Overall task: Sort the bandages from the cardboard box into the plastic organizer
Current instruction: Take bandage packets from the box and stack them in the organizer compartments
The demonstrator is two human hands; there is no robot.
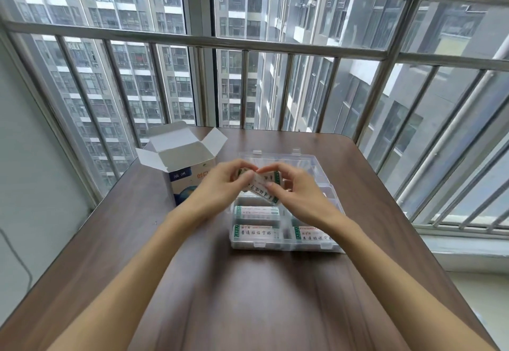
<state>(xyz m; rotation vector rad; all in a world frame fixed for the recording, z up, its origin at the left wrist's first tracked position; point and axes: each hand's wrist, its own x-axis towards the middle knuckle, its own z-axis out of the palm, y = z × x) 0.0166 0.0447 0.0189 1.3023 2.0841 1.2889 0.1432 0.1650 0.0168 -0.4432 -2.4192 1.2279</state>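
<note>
Bandages [263, 185]: a small stack of flat paper-wrapped strips, held above the plastic organizer [334, 204], w/ both hands. Left hand [220, 182] pinches the stack's left end, right hand [292, 188] pinches the right end; each grip curls round the strips. Probably v. light, thin, bendy, wrappers a bit slick, so the stack could fan out or slip. Best held by the short ends or across the flat faces, w/ light pressure. More strips already lie in the near compartments. Cardboard box [181, 166] stands open on the tabletop [248, 295], just left of the organizer.
</note>
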